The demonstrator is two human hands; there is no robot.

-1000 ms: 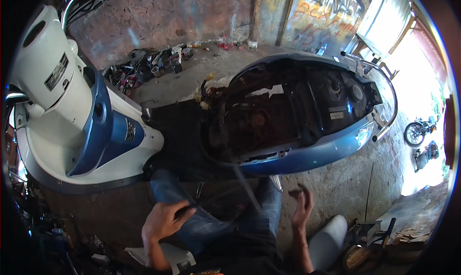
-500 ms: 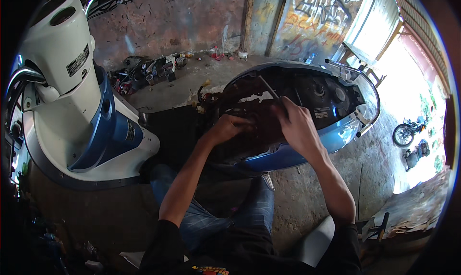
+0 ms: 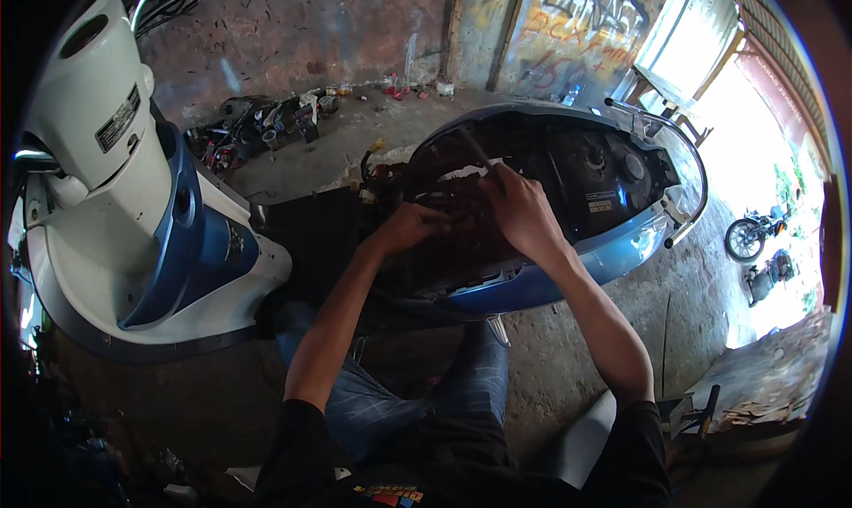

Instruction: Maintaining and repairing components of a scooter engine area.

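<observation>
A blue scooter body (image 3: 594,262) lies across my view, its seat off and the dark under-seat compartment (image 3: 568,213) open. My right hand (image 3: 519,206) is closed on a long thin metal tool (image 3: 475,144), blurred, which angles up and left over the compartment. My left hand (image 3: 413,224) reaches into the compartment just left of my right one, fingers bent toward the dark parts inside; what they grip, if anything, is hidden in shadow.
The scooter's white and blue front (image 3: 133,233) stands at left, joined by a black floorboard (image 3: 311,228). Loose parts (image 3: 266,126) lie along the back wall. Outside the bright doorway stands a motorcycle (image 3: 754,237). My jeaned legs are below.
Both hands rose from near my legs into the compartment, the right now gripping the thin tool. Since half a second ago they shifted slightly left and up, the tool still angled.
</observation>
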